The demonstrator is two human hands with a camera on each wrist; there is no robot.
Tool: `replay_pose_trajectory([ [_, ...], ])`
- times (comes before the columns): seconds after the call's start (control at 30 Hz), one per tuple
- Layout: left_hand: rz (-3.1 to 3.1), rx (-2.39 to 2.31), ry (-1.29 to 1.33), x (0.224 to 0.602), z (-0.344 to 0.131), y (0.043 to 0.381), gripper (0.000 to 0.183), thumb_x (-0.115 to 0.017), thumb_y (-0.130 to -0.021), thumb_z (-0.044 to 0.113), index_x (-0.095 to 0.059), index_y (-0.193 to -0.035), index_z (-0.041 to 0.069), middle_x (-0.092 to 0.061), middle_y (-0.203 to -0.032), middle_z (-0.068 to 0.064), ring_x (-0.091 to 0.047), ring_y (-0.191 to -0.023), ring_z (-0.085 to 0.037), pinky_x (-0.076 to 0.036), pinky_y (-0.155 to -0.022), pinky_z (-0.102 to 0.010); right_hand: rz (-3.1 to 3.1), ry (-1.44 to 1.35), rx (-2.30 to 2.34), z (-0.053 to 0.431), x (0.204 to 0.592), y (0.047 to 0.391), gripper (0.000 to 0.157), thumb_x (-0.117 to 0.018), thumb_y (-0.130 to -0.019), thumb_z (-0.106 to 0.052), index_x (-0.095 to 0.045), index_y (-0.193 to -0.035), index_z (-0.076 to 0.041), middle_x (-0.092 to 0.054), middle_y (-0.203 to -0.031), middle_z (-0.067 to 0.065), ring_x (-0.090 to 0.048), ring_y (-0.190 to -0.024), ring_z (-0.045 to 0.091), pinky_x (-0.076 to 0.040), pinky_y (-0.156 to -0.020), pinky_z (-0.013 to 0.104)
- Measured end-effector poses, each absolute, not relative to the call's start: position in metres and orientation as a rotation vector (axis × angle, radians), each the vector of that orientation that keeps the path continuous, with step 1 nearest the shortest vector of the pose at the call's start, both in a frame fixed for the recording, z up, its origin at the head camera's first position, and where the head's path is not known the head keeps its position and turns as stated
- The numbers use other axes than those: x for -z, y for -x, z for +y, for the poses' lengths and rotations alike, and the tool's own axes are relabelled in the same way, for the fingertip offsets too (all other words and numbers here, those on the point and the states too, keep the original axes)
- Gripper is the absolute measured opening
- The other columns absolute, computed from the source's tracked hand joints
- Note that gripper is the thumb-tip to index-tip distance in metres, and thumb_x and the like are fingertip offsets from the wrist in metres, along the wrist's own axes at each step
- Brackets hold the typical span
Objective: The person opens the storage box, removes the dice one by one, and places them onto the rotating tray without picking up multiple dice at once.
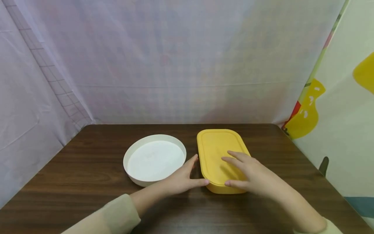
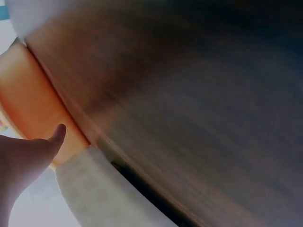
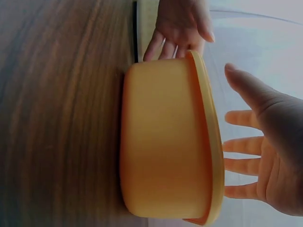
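Observation:
A yellow rectangular box with a yellow lid (image 1: 214, 146) lies on the brown table, its lid on top. My left hand (image 1: 184, 178) is at the box's near left side, thumb stretched toward the front corner and fingers extended along the side. In the right wrist view the left hand (image 3: 182, 23) appears beyond the box (image 3: 163, 137). Over the right part of the lid, my right hand (image 1: 254, 174) hovers with spread fingers. The right wrist view shows the right hand (image 3: 279, 146) beside the lid's rim; whether its fingertips touch is unclear.
A shallow round white dish (image 1: 156, 159) stands left of the box, its near right rim partly behind the left hand. The dark wood-grain table (image 1: 96, 175) meets a pale curtain (image 1: 163, 65) at its back edge. A patterned cloth (image 1: 339, 113) hangs on the right.

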State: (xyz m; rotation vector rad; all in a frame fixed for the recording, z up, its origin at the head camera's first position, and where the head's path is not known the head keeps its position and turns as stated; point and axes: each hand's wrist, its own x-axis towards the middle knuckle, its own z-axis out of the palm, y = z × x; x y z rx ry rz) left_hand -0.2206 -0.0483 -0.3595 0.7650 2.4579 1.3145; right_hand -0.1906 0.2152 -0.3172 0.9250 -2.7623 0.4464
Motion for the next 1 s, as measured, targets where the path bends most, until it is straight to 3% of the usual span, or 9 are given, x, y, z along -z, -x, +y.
replay_pose_trajectory([
  [0.17,2.423,-1.321,-0.793,0.363,-0.047,0.223,0.100,-0.068,-0.086,0.047,-0.007,-0.154,0.006,-0.022,-0.154,-0.013,-0.037,-0.132,-0.033,-0.036,-0.100,-0.047,-2.763,-0.993,-0.442,0.212,0.321,0.190,0.066,-0.065,-0.083,-0.058,-0.058,-0.132,-0.013,-0.047,-0.139,0.017,-0.043,-0.126,0.037,-0.036,-0.095,0.058],
  [0.4,2.431,-1.315,-0.814,0.370,-0.045,0.228,0.097,-0.070,-0.086,0.043,-0.009,-0.155,0.017,-0.031,-0.151,-0.009,-0.042,-0.129,-0.028,-0.039,-0.099,-0.040,-2.793,-1.064,-0.412,0.211,0.326,0.190,0.062,-0.071,-0.083,-0.049,-0.058,-0.131,-0.012,-0.050,-0.135,0.018,-0.046,-0.123,0.037,-0.038,-0.095,0.054],
  [1.0,2.428,-1.353,-0.797,0.375,-0.042,0.230,0.097,-0.072,-0.085,0.038,-0.010,-0.154,0.011,-0.040,-0.145,-0.012,-0.046,-0.126,-0.028,-0.040,-0.098,-0.038,-2.653,-1.191,-0.304,0.210,0.328,0.191,0.046,-0.078,-0.081,-0.026,-0.064,-0.119,-0.003,-0.060,-0.122,0.017,-0.056,-0.112,0.035,-0.045,-0.090,0.048],
])
